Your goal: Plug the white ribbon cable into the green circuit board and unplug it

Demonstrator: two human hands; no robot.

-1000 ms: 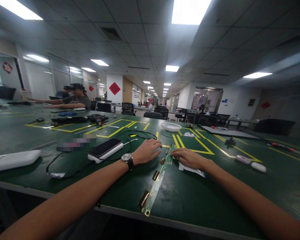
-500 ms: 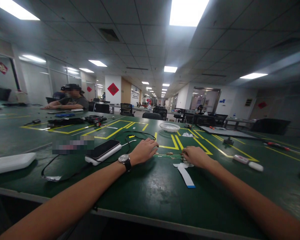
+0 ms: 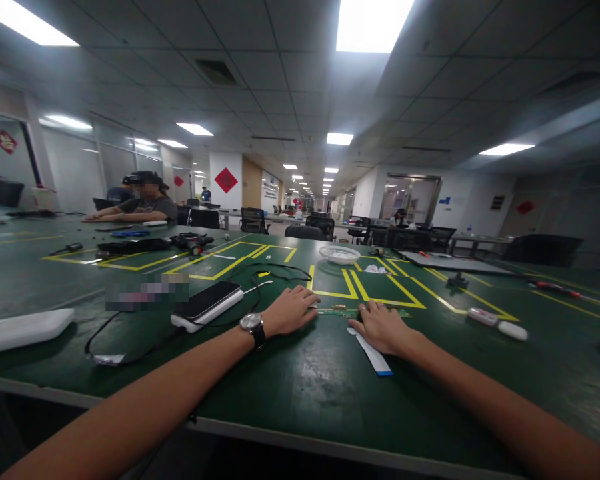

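A long, narrow green circuit board (image 3: 339, 311) lies flat on the green table between my hands, with small gold-coloured parts along it. At its left end, my left hand (image 3: 291, 311) has thumb and fingers closed around the board, and a watch sits on that wrist. My right hand (image 3: 384, 327) rests over the board's right part with fingers spread; the board's end shows beyond them. Under and beside this hand lies a white flat ribbon cable (image 3: 374, 355) with a blue end, partly hidden by the palm.
Left of my hands, a phone (image 3: 211, 300) lies on a white block beside a black cable (image 3: 280, 267). A clear plastic dish (image 3: 339, 254) stands beyond the board. White earbud-like cases (image 3: 512, 331) lie to the right, near a screwdriver (image 3: 555, 289). A person (image 3: 153, 203) sits far left.
My right hand has gone from pinching near the ribbon cable to lying spread over the board and the cable's upper part. The left hand stays at the board's left end.
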